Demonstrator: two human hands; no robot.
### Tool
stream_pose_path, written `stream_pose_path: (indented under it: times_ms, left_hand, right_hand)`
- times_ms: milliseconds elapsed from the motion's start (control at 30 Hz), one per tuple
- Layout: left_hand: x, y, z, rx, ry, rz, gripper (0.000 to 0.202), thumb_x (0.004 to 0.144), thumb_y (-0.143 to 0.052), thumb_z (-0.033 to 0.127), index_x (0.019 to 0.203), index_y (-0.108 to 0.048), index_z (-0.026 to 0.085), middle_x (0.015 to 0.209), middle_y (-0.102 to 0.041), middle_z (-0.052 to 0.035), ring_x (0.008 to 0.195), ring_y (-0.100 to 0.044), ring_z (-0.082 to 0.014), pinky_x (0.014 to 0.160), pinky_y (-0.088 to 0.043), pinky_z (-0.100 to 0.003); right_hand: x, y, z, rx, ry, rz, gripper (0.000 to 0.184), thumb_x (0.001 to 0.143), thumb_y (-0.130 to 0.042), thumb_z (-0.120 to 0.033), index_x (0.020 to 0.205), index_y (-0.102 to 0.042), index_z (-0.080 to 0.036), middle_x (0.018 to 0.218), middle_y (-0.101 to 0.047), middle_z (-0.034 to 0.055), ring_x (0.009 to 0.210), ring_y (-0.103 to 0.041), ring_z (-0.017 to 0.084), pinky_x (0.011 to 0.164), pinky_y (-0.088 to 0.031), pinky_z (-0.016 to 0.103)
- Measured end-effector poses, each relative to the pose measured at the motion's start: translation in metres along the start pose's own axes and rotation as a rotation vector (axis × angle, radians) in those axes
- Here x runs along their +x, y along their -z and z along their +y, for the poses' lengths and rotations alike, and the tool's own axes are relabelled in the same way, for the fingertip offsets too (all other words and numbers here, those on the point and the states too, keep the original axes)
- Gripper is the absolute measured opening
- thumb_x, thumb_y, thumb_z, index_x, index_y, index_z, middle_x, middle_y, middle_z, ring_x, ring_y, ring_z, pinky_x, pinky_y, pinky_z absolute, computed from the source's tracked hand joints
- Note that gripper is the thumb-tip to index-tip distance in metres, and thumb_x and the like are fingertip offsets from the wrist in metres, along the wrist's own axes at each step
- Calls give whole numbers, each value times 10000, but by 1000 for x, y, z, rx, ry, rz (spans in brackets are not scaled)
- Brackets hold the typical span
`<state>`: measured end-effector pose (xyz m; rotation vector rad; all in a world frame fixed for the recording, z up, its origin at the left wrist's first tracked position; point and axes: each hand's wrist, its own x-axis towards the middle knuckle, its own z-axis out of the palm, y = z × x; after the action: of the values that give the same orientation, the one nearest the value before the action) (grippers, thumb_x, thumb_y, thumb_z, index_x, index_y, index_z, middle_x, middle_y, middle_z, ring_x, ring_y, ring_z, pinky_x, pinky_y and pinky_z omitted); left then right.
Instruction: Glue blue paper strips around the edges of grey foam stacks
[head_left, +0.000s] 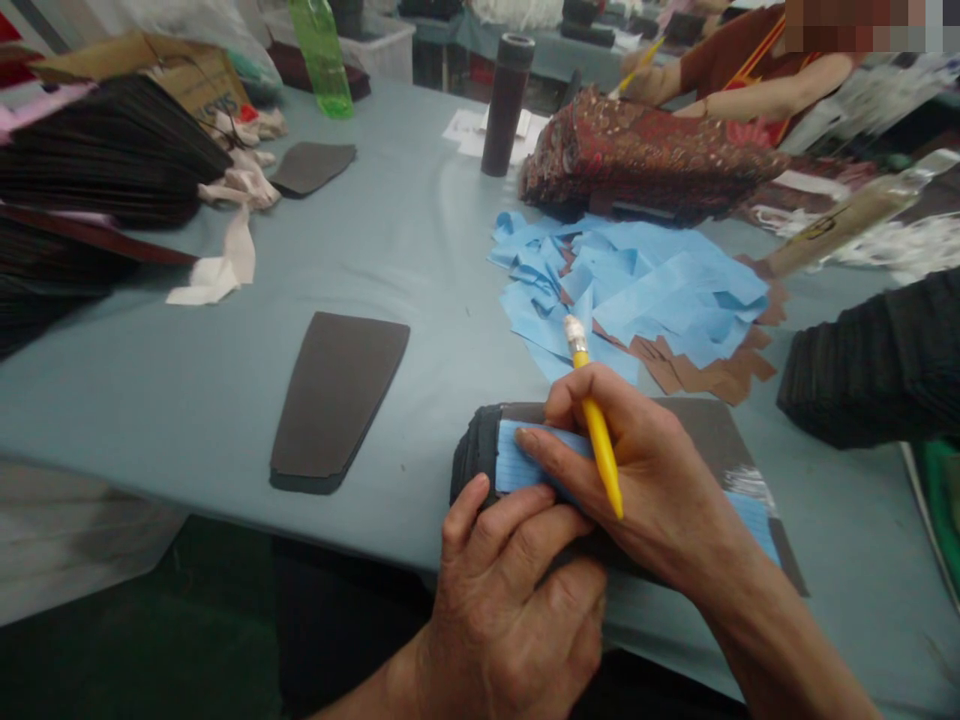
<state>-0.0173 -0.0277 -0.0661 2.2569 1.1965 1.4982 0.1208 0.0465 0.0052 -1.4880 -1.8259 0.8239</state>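
Note:
My right hand (637, 460) holds a yellow brush (602, 440) tucked across its fingers, the pale bristle end pointing away from me. The thumb and fingers of that hand also press on a light blue fabric strip (517, 462) on top of a stack of dark panels (474, 455). My left hand (517, 590) grips the near edge of the stack, its fingertips beside the strip. Farther right, another blue strip (756, 522) lies on a dark panel, next to a shiny patch. Both hands hide much of the stack.
Left of the stack lies a separate pile of dark panels (341, 395). Beyond my hands are loose blue pieces (637, 280) and brown pieces (705, 368). A dark stack (877, 360) stands right. Behind are a tube (508, 105), a patterned stack (645, 150) and another person's arm (772, 95).

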Motion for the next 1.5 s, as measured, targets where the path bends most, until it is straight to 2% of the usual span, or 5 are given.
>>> stream_pose_path:
  times_ms: [233, 567, 867, 1100, 1500]
  left_hand:
    - [-1, -1, 0, 44, -24, 10, 185, 1028, -586, 209, 990, -767, 215, 1114, -819, -12, 1195, -683, -172, 1324, -201, -388]
    - [-3, 0, -1, 33, -32, -3, 173, 1009, -593, 186, 990, -763, 211, 1154, -808, -28, 1251, -654, -177, 1323, -205, -402]
    - [-4, 0, 0, 18, -26, -19, 149, 994, -619, 160, 1010, -760, 206, 1161, -800, -32, 1276, -631, -172, 1318, -203, -408]
    - [-4, 0, 1, 19, -19, -13, 152, 978, -623, 148, 1000, -759, 212, 1144, -806, -28, 1243, -659, -180, 1325, -212, -407]
    - [-1, 5, 2, 43, -7, -40, 139, 1012, -612, 185, 988, -745, 218, 1122, -814, -34, 1213, -692, -180, 1326, -208, -376]
  right_hand:
    - [0, -2, 0, -42, -53, -11, 182, 883, -689, -384, 882, -562, -253, 690, -516, -77, 550, -453, 108, 536, -376, 262]
    - [-1, -4, -2, -139, -110, -17, 188, 858, -649, -418, 924, -562, -266, 748, -571, -39, 605, -507, 150, 585, -384, 319]
    - [0, -5, -6, -179, -120, -4, 189, 848, -646, -412, 942, -573, -266, 749, -596, -38, 581, -510, 146, 563, -379, 311]
    - [0, -6, -11, -225, -113, 7, 205, 848, -669, -403, 972, -581, -266, 647, -571, -64, 529, -504, 147, 547, -365, 293]
    - [1, -8, -23, -691, -138, 37, 280, 876, -743, -449, 1081, -644, -286, 834, -784, 21, 653, -672, 268, 580, -266, 307]
